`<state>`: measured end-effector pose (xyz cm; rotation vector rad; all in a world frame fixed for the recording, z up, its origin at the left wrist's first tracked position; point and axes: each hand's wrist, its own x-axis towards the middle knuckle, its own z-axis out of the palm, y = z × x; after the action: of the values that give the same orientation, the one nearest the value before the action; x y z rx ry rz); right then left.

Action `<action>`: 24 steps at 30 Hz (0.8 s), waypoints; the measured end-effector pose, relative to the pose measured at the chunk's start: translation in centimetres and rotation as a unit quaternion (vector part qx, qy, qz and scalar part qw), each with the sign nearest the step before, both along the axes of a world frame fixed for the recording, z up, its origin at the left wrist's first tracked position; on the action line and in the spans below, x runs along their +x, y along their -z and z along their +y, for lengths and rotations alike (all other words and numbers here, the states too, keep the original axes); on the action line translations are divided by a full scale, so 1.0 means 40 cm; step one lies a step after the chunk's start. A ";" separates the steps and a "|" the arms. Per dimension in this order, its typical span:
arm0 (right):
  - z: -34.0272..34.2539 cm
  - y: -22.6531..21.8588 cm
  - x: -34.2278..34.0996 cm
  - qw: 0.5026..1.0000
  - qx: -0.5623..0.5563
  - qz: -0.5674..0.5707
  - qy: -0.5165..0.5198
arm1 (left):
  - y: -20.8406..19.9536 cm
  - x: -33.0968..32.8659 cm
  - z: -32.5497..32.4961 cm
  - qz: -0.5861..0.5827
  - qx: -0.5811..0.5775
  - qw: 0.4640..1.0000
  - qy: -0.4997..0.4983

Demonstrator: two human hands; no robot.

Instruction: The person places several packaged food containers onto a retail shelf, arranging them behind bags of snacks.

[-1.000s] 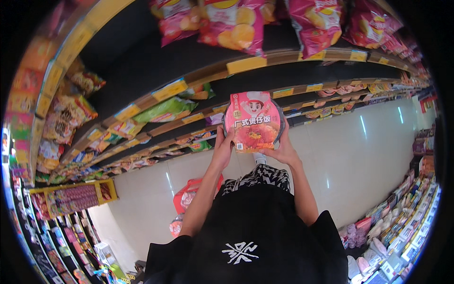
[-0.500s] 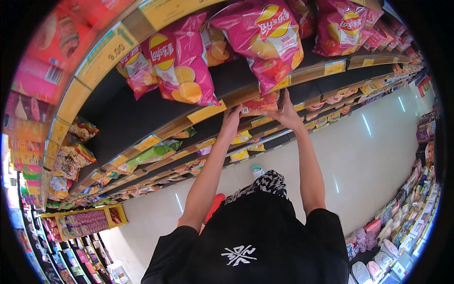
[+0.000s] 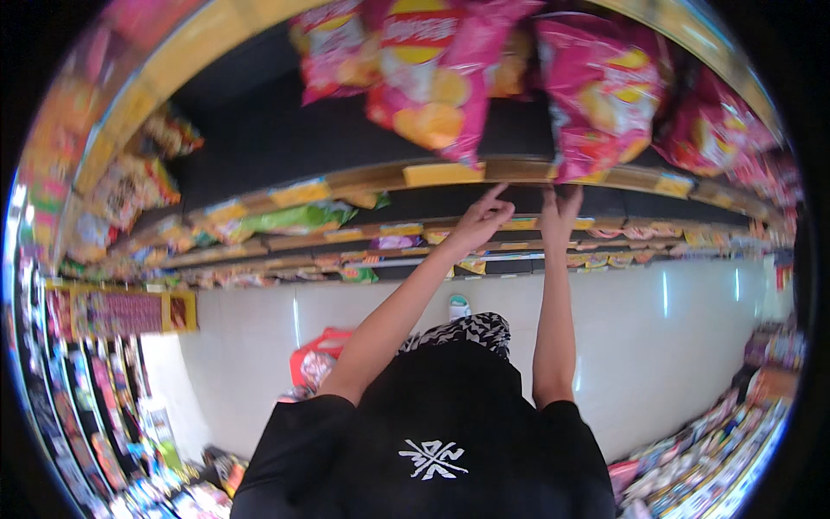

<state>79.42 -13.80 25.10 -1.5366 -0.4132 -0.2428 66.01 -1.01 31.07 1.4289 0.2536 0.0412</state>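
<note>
My left hand point(image 3: 484, 221) is just below the front edge of a chip shelf, with the index finger stretched out and the other fingers partly bent. Nothing shows in it. To its right, my right hand point(image 3: 560, 216) points up at the same level, thumb and fingers apart and no object visible between them. Its fingertips are close under a pink chip bag point(image 3: 601, 99) that overhangs the shelf edge; whether they touch cannot be told. Another pink chip bag point(image 3: 432, 91) stands above my left hand. Behind both hands lies a dark lower shelf point(image 3: 432, 204).
More pink bags point(image 3: 713, 130) stand at the right of the upper shelf. A green bag point(image 3: 294, 218) lies on a lower shelf. A red basket point(image 3: 304, 356) with packages is on the floor by my left side. Stocked shelves point(image 3: 726, 432) line the lower right.
The red package between my hands is no longer visible, and the hands are now apart from it. My view has turned, so the chip bags appear further right.
</note>
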 end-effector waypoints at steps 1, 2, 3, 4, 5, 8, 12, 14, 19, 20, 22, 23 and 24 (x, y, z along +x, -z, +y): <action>0.040 -0.076 -0.103 0.999 -0.020 -0.010 0.045 | 0.028 -0.050 0.027 -0.011 0.008 1.000 -0.002; 0.051 -0.101 -0.165 0.994 -0.065 -0.031 0.081 | 0.045 -0.092 0.038 -0.028 0.016 0.999 0.003; 0.062 -0.089 -0.211 0.994 -0.057 -0.045 0.085 | 0.051 -0.133 0.044 -0.009 0.000 1.000 0.001; 0.080 -0.071 -0.259 0.994 -0.045 -0.056 0.087 | 0.053 -0.184 0.055 0.010 -0.013 1.000 -0.004; 0.100 -0.053 -0.318 0.995 -0.064 -0.053 0.054 | 0.084 -0.240 0.072 -0.002 -0.017 1.000 -0.012; 0.161 0.028 -0.469 0.982 -0.155 -0.105 -0.035 | 0.142 -0.421 0.112 -0.036 -0.053 0.997 -0.051; 0.244 0.072 -0.653 0.946 -0.187 -0.047 -0.262 | 0.211 -0.690 0.139 0.056 -0.153 0.972 -0.173; 0.267 0.108 -0.713 0.908 -0.222 -0.059 -0.349 | 0.262 -0.812 0.142 0.090 -0.111 0.960 -0.242; 0.332 0.187 -0.846 0.819 -0.261 -0.079 -0.504 | 0.397 -1.094 0.114 0.117 -0.138 0.860 -0.477; 0.341 0.205 -0.876 0.799 -0.266 -0.069 -0.534 | 0.419 -1.149 0.104 0.112 -0.148 0.829 -0.528; 0.355 0.225 -0.943 0.760 -0.280 -0.085 -0.581 | 0.463 -1.252 0.078 0.103 -0.162 0.764 -0.616; 0.364 0.237 -0.975 0.736 -0.290 -0.096 -0.603 | 0.489 -1.302 0.064 0.098 -0.168 0.732 -0.653; 0.373 0.249 -1.004 0.713 -0.298 -0.108 -0.625 | 0.502 -1.346 0.050 0.093 -0.171 0.698 -0.689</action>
<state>39.25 1.10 15.13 -1.4853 -1.7450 0.8785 12.17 1.01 10.97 0.5781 1.3938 1.0345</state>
